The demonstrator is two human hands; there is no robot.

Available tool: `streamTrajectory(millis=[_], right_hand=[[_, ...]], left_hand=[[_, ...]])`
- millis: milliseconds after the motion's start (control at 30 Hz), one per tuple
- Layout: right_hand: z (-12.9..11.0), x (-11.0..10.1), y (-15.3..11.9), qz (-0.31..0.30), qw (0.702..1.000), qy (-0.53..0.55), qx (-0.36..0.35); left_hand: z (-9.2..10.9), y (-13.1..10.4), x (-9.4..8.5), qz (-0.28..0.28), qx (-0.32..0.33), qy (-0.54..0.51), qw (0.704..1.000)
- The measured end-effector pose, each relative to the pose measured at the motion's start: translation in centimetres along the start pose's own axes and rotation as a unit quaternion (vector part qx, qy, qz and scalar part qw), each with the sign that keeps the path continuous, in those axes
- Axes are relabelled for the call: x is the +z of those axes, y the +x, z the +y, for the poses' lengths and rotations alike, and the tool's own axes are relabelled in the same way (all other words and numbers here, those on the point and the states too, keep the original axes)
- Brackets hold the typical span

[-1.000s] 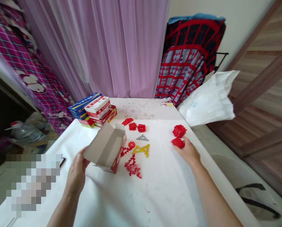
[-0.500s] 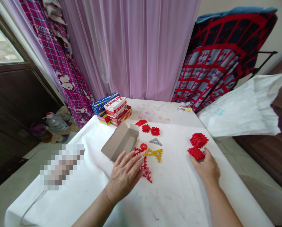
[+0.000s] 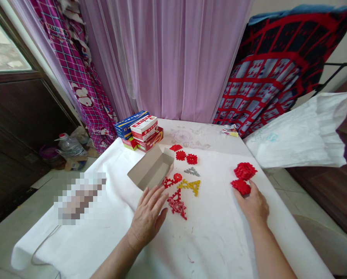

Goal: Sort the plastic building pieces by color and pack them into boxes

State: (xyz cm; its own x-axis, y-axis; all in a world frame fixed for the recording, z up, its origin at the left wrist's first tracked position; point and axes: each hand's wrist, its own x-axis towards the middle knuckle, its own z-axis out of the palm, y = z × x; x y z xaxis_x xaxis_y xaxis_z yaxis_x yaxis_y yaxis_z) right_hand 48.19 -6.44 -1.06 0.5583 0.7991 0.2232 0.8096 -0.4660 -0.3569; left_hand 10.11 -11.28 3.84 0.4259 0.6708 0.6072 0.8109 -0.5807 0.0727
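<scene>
My left hand (image 3: 147,217) lies palm down with fingers stretched out. Its fingertips are at the near edge of an open grey-brown cardboard box (image 3: 141,172), just left of red triangular toothed pieces (image 3: 177,207). Beyond these are a small red round piece (image 3: 177,177), yellow triangular toothed pieces (image 3: 194,186) and a grey triangular one (image 3: 192,171). On the right, the thumb and fingers of my right hand (image 3: 255,203) close round a stack of red toothed pieces (image 3: 240,186). Another red stack (image 3: 245,171) sits right behind it.
Several product boxes (image 3: 144,128) are stacked at the back left of the white-clothed table (image 3: 214,240). Red square toothed pieces (image 3: 192,159) lie right of the cardboard box. A crumpled wrapper (image 3: 230,131) is at the back, and a white bag (image 3: 301,133) hangs over the right edge.
My left hand has drawn back a little to the left, uncovering more of the red triangular pieces. My right hand stays at the same red stack. The camera view has shifted slightly.
</scene>
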Motion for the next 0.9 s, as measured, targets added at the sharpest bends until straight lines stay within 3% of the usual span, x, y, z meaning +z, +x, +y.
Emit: streamTrajectory(millis=[200,400,600,767,900], right_hand=[[0.1,0.5,0.1,0.029,0.999,-0.017,-0.005],[-0.6,0.3,-0.1,0.023,0.999,-0.024,-0.005],[0.3,1.0,0.4,0.068,0.996,0.058,0.0],[0.4,-1.2,3.8,0.12,0.986,0.112,0.01],[-1.5,-3.9,7.3,0.078,0.996,0.036,-0.04]], left_hand=[[-1.3,-0.7,0.5,0.05,-0.009,0.002,0.999],[-1.9,-1.5,2.4,0.083,-0.046,-0.065,0.993],[-2.0,-1.8,3.5,0.09,-0.091,-0.13,0.983],[-1.9,-1.9,3.6,0.093,-0.096,-0.132,0.982],[-1.8,-1.9,3.7,0.092,-0.106,-0.138,0.98]])
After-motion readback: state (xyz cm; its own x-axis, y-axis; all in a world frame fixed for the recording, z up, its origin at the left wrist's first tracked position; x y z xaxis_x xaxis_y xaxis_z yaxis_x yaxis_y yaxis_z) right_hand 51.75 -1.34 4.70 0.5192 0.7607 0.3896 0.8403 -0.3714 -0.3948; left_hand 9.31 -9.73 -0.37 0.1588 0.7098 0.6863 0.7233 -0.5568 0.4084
